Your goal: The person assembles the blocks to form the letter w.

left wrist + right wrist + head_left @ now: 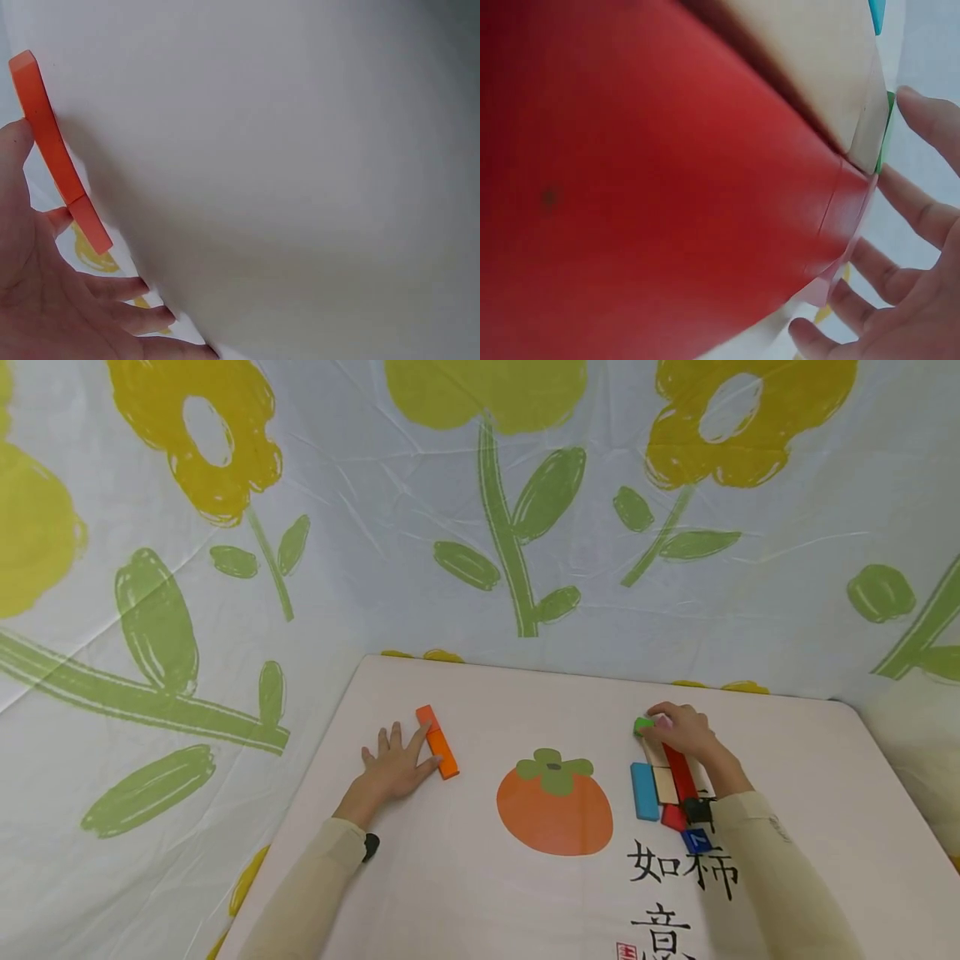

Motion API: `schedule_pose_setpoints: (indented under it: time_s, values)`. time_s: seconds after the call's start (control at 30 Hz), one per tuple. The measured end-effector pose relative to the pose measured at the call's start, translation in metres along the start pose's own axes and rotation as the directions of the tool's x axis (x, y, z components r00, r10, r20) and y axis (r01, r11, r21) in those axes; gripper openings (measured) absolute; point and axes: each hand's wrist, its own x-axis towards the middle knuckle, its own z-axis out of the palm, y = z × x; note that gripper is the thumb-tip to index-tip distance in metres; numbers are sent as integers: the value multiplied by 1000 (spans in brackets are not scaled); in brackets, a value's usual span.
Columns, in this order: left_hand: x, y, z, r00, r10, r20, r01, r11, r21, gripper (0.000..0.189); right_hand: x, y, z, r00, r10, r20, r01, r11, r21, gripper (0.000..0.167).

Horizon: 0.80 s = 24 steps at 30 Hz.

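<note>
On the left, my left hand (pixel 392 770) has spread fingers. Its thumb and index finger touch the near side of two orange blocks, one long (pixel 442 755) and one shorter and redder (pixel 427 718), laid end to end. My right hand (pixel 688 731) reaches over the far end of a block cluster. Thumb and index finger pinch a small green block (pixel 642 727) there, while the other fingers lie beside a pink block (pixel 663 722). A long red block (pixel 679 772) runs under this hand, next to pale wooden blocks (pixel 664 785).
A blue block (pixel 644 791) flanks the wooden ones. Nearer lie a red block (pixel 673 817) and a dark blue block with a figure (pixel 697 840). The pale tabletop (pixel 465 868) bears a printed persimmon (pixel 555 810) and black characters. A flowered cloth (pixel 420 485) hangs behind.
</note>
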Motion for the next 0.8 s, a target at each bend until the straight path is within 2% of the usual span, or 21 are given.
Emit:
schedule_pose_setpoints:
  time_s: [0.47,0.8]
  values:
    - [3,-6,5,1000,-3,12,3,1000,9,80,0,-13,5,998,64,-1,-64,997,-41,51]
    - [3,-5,5,1000,-4,7,4,1000,12,79,-4,-16,4,998,46,-33,-47,999,-21,47]
